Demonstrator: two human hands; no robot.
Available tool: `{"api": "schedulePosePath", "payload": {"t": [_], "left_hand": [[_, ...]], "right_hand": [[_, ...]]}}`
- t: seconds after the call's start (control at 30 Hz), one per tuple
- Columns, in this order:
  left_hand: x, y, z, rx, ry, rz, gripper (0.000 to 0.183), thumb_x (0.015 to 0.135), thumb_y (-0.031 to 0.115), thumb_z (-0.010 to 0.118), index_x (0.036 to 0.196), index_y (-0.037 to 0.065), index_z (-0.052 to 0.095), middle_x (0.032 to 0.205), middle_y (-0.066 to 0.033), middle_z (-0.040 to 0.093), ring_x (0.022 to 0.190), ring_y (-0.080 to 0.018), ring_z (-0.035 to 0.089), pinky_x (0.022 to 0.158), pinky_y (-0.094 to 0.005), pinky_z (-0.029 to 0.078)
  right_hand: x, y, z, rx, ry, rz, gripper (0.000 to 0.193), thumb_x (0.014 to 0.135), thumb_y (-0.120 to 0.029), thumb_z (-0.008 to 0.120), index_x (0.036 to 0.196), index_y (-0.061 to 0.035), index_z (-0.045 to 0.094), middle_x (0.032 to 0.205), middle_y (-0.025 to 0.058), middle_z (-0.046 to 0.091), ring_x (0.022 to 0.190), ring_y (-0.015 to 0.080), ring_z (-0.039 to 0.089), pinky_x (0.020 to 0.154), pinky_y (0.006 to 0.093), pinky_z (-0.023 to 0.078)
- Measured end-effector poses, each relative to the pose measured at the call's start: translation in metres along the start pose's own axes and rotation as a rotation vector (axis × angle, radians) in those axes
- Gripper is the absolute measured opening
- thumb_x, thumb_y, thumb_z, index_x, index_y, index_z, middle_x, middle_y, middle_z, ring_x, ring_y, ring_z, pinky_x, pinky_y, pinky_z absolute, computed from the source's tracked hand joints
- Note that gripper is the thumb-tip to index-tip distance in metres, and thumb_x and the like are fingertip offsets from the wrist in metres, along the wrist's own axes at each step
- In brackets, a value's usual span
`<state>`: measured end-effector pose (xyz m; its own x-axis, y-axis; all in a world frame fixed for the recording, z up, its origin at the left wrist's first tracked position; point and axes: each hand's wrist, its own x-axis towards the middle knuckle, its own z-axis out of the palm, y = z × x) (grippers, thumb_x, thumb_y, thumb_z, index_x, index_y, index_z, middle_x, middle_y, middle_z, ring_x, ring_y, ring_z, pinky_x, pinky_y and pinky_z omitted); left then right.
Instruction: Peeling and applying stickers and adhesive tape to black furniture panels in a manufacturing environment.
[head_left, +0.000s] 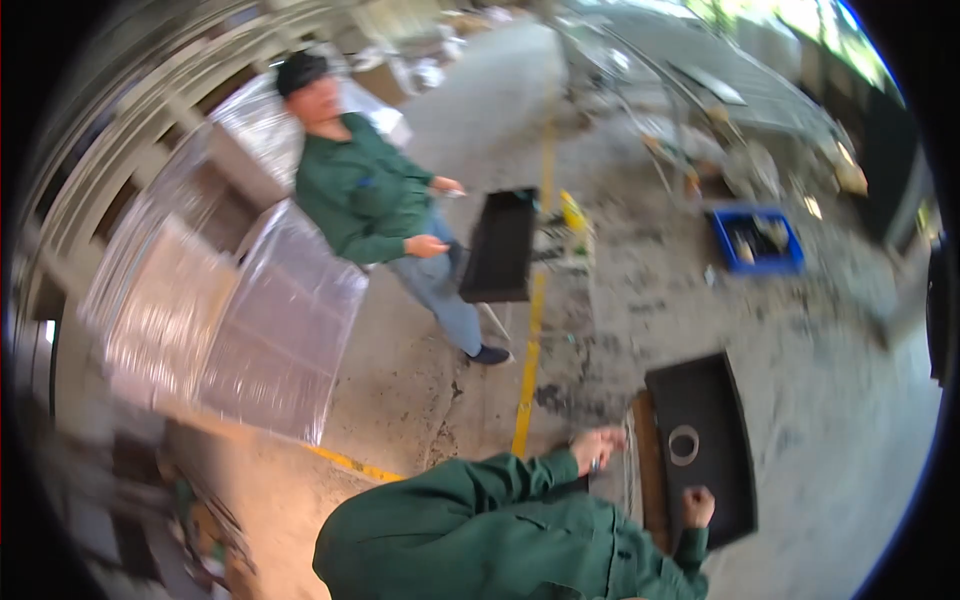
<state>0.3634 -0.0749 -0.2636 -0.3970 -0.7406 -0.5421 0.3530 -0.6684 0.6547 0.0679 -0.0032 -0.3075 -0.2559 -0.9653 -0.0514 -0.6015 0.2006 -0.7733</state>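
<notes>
My left hand [598, 450] is beside the near edge of a black shallow tray [725, 405], its fingers bent together around something small and pale that is too blurred to name. My right hand [698, 507] is curled over the tray's inner side; whatever its fingers hold, if anything, is hidden. In the tray, between the two hands, lies a pale ring [684, 445] that looks like a roll of tape. A brown strip [651, 470] runs along the tray's near edge, next to a whitish, see-through strip [631, 475].
A co-worker in green [355, 190] stands ahead to the left by another black tray [503, 240] on a stand. Film-wrapped stacks [285, 320] fill the left. A blue bin [757, 240] is on the floor, with metal frames [665, 80] behind. Yellow tape [528, 385] marks the floor.
</notes>
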Motion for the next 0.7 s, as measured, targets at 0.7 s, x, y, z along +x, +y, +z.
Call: {"api": "schedulePosePath", "payload": {"t": [0.7], "left_hand": [[0.207,0.005,0.015,2.038,-0.886,0.658,0.042,0.069,0.018,0.064,0.108,0.008,0.052,0.103,-0.0058,0.048,0.075,-0.0204,0.061,0.060,-0.0327,0.049]], "right_hand": [[0.074,0.020,0.103,-0.421,-0.055,0.343,0.026,0.067,-0.005,0.053,0.089,-0.0165,0.063,0.098,0.0008,0.056,0.088,0.0220,0.057,0.073,0.0338,0.047]]}}
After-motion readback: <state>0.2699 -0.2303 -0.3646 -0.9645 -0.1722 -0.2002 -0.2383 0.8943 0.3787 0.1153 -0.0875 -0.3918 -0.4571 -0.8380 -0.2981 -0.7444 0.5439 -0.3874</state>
